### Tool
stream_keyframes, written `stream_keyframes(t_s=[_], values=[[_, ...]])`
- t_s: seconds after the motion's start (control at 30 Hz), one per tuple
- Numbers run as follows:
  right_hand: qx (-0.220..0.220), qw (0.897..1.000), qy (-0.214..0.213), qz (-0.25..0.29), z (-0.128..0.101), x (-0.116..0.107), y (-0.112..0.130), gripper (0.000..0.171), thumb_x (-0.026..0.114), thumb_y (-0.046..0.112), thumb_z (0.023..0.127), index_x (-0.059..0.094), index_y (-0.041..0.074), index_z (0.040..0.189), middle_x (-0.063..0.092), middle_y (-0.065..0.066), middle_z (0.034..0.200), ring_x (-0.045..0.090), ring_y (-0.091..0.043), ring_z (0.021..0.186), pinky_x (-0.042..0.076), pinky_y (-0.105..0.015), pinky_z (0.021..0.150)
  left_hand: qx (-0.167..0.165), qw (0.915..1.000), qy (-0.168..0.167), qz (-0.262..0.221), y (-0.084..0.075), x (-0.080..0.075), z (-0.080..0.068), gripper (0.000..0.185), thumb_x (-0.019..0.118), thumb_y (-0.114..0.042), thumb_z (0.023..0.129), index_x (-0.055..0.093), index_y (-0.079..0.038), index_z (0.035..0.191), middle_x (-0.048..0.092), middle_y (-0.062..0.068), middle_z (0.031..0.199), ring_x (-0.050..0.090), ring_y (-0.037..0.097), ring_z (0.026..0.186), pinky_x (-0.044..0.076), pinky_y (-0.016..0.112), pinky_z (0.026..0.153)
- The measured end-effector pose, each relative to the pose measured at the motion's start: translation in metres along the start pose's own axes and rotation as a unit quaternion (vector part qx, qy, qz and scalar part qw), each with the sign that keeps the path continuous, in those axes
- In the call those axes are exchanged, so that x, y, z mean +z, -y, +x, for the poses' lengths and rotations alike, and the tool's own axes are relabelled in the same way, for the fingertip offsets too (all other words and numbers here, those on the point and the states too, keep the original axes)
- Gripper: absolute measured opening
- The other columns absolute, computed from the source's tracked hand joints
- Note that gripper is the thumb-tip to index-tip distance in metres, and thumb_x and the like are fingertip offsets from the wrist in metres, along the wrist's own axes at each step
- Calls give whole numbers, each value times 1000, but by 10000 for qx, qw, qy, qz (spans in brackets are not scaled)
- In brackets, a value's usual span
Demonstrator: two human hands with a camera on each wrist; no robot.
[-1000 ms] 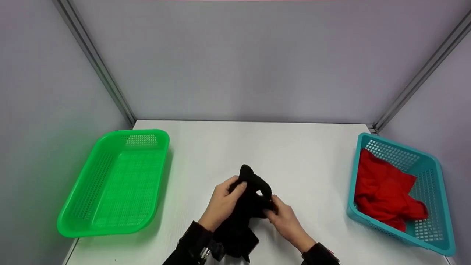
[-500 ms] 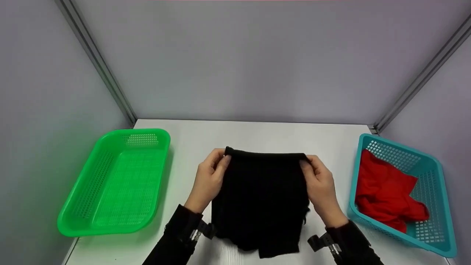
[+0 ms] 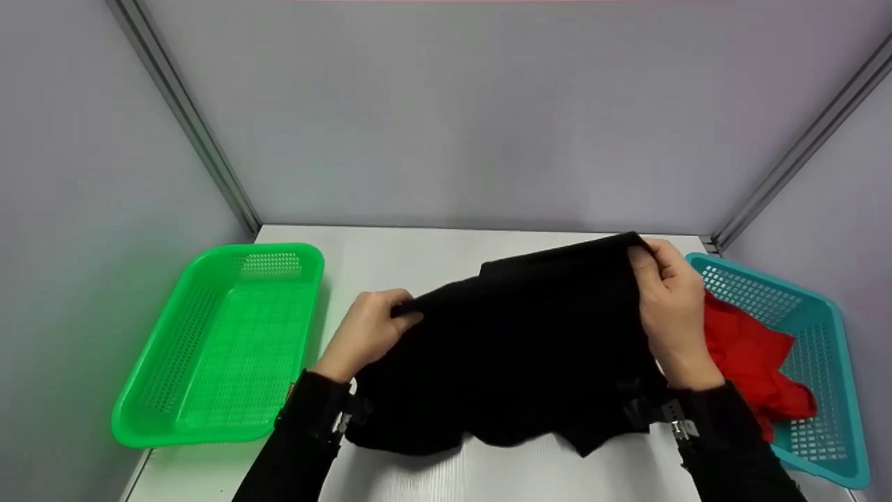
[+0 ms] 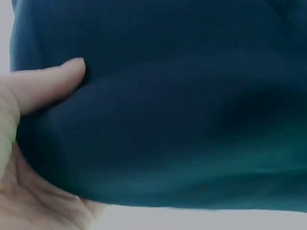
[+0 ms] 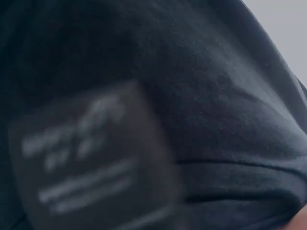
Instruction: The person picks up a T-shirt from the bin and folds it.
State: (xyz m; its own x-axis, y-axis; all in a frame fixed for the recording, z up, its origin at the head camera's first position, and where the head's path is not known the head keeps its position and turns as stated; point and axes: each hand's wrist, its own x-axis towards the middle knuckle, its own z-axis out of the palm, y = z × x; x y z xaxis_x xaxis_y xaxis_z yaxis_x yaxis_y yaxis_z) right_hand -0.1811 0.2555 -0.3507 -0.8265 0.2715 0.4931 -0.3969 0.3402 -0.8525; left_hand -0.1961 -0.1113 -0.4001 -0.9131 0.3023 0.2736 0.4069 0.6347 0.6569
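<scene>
A black garment (image 3: 516, 348) is stretched between both hands above the white table, its lower edge hanging in uneven folds. My left hand (image 3: 369, 328) pinches its upper left edge, thumb in front. At the upper right corner, held higher, my right hand (image 3: 672, 307) grips the cloth between thumb and fingers. In the left wrist view the thumb of the left hand (image 4: 43, 91) presses on the smooth cloth (image 4: 158, 120). A dark label (image 5: 96, 153) with blurred white print lies before the cloth (image 5: 206, 96) in the right wrist view. Exactly what kind of garment it is stays unclear.
A green plastic basket (image 3: 313, 335) stands on the left of the white table (image 3: 418, 481). On the right, a blue basket (image 3: 847, 390) contains red cloth (image 3: 752, 362), partly hidden by the right hand and forearm. Grey panels (image 3: 446, 111) enclose the back and sides.
From a bunched state, the black garment has been spread wide between the hands. The right hand has moved right and up; the left hand has shifted left overall. Both baskets stay put.
</scene>
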Motion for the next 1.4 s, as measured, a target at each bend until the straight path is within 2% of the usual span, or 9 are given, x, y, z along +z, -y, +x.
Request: stream_keyframes(t_s=[0.2,0.33,0.57,0.7,0.83,1.0,1.2,1.3,1.4], values=[[98,9999,-121,47,13,-17,0,24,62,16,106,74,-4,111,73,0,93,63,-13,78,50,-21,68,-101,9801,-1919,503,17,-23,6,6,77,-2,90,73,-1,95,75,14,94,72,36,89,56,51,80],[-166,9987,-14,-476,13,-22,-11,24,63,14,105,75,-5,112,70,5,96,62,-11,84,49,-21,72,-214,9657,-2450,837,24,-29,7,8,74,1,91,69,-1,98,68,16,96,66,38,93,54,53,80],[165,9853,174,-1690,2,-25,-44,18,70,16,101,79,2,106,59,6,77,52,-6,68,41,-18,62,-715,9648,-2198,1256,46,-19,-3,8,69,-1,97,64,-1,104,71,20,101,67,44,95,53,58,80],[1044,9869,767,-966,-5,-27,-57,28,65,25,105,75,1,114,66,-10,62,64,-15,51,54,-23,53,-892,9659,-1951,1449,56,-13,-9,9,68,-3,98,64,-2,107,74,22,99,70,45,87,54,60,73],[1651,9804,1041,-262,-9,-28,-65,36,64,29,105,68,-5,119,66,-15,62,73,-23,58,62,-34,62,-991,9685,-1720,1503,62,-8,-12,10,66,-6,101,66,-1,109,73,22,103,70,44,91,55,59,70],[1813,9823,413,217,-12,-26,-67,33,71,26,101,70,-6,110,61,-11,54,67,-22,50,60,-29,63,-802,9661,-1800,1669,65,-6,-13,9,69,-9,99,70,0,100,66,19,98,63,41,93,54,54,73],[1568,9804,-344,1142,-10,-23,-65,22,74,13,98,70,-9,99,50,-10,46,62,-24,41,61,-34,58,-576,9466,-2397,2078,62,-7,-3,8,72,-7,96,76,0,99,64,22,94,55,45,84,47,53,75],[1540,9776,-514,1342,-3,-20,-64,19,72,10,98,68,-8,96,47,-9,45,62,-24,41,62,-35,62,-1022,9511,-2420,1622,57,-9,6,12,70,-10,98,77,-3,104,74,21,93,67,46,80,52,57,71],[1601,9793,-466,1149,6,-18,-67,20,69,11,101,68,-7,109,68,-7,67,73,-16,66,61,-29,79,-1554,9647,-2104,296,55,-10,18,20,62,-11,104,73,-2,118,74,23,107,71,43,92,55,56,80]])
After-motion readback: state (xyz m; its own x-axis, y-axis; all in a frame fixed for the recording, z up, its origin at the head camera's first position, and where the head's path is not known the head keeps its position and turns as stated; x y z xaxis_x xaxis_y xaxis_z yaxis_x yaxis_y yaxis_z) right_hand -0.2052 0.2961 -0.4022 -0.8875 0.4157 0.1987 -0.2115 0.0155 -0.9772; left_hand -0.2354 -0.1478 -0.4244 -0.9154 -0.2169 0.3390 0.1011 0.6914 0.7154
